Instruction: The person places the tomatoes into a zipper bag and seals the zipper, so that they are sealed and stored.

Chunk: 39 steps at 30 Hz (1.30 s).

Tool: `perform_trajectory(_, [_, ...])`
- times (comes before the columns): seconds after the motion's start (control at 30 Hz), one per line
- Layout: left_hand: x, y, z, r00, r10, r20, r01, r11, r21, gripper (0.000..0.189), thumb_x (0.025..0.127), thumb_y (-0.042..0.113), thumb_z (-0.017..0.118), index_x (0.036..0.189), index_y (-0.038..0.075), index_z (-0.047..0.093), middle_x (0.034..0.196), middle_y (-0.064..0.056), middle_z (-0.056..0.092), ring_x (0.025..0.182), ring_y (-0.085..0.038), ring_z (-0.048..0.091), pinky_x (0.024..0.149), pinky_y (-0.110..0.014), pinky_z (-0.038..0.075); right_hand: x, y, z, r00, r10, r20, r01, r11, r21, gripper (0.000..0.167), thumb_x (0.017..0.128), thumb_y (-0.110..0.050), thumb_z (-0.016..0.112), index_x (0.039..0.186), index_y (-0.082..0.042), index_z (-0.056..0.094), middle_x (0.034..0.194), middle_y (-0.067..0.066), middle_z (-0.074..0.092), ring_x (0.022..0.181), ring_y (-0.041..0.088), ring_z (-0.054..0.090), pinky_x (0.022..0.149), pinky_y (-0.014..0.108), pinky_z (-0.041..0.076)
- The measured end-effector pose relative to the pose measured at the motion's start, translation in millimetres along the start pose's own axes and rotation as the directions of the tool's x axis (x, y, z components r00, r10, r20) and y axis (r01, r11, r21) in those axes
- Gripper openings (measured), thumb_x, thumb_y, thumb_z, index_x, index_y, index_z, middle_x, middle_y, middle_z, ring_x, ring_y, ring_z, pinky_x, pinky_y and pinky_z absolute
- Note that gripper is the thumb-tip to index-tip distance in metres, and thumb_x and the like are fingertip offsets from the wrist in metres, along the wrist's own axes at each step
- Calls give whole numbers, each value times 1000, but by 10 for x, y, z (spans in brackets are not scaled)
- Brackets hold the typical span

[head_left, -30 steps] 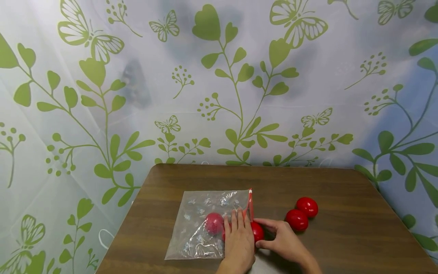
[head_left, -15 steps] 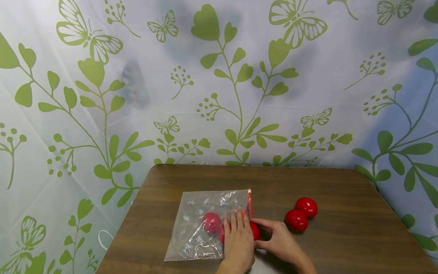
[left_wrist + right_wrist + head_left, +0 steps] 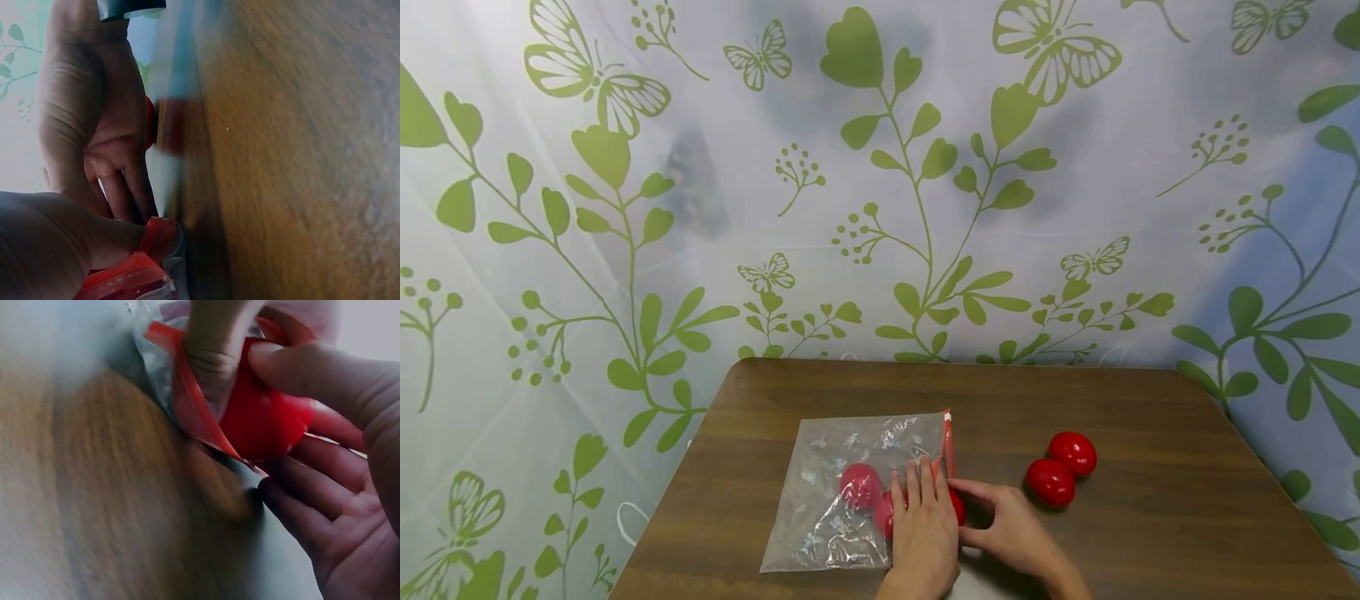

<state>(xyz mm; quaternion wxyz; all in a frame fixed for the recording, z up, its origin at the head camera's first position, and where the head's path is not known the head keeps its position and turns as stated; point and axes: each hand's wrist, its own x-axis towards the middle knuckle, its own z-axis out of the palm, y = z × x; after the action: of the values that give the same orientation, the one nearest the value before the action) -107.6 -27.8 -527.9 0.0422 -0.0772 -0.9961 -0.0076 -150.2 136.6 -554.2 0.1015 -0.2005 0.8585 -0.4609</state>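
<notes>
A clear zip bag with a red-edged mouth lies flat on the table, mouth to the right. Through its plastic show shiny red egg-shaped balls, one in the middle and one beside the left hand. My left hand holds the bag at its mouth, fingers extended on top. Its thumb is tucked inside the red rim. At the opening my right hand holds another red egg-shaped ball, partly within the mouth, thumb on top and fingers along its side.
Two more red egg-shaped balls, a nearer one and a farther one, sit together right of the hands on the brown wooden table. Behind the table hangs a curtain with green leaves and butterflies.
The balls inside the bag have shifted left, deeper into it, and more of the second one shows. My right hand has moved slightly left with its ball. The left hand stays put.
</notes>
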Motion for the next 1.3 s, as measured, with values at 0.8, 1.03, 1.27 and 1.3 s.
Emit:
perform_trajectory(0.8, [-34, -2, -5, 999, 19, -27, -19, 1000, 3, 99, 75, 37, 96, 157, 4, 53, 166, -18, 51, 154, -40, 49, 127, -62, 37, -1, -81, -38, 999, 24, 32, -23, 1000, -17, 57, 92, -29, 90, 142, -10, 73, 143, 11, 75, 128, 30, 73, 109, 61, 55])
perform_trajectory(1.03, [-31, -15, 1, 1000, 12, -17, -12, 1000, -17, 95, 80, 38, 94, 158, 4, 52, 166, -18, 50, 155, -41, 48, 127, -63, 36, 28, -108, 32, 999, 45, 14, -45, 998, -45, 60, 90, -32, 91, 144, -10, 73, 142, 12, 75, 126, 29, 74, 109, 64, 54])
perform_trajectory(1.27, [-48, -15, -6, 1000, 21, -22, -21, 1000, -18, 94, 79, 37, 94, 157, 5, 54, 166, -18, 52, 154, -41, 49, 126, -63, 37, -3, -71, 24, 1000, 30, -4, -30, 997, -66, 56, 91, -34, 90, 141, -13, 75, 140, 7, 76, 126, 26, 74, 109, 61, 55])
perform_trajectory(1.3, [-53, -15, -4, 999, 24, -23, -24, 1000, -17, 94, 78, 37, 94, 157, 5, 54, 166, -18, 52, 154, -41, 49, 126, -63, 38, -11, -65, 18, 1000, 26, -4, -26, 997, -70, 55, 92, -33, 90, 141, -13, 75, 140, 6, 77, 125, 25, 74, 109, 61, 55])
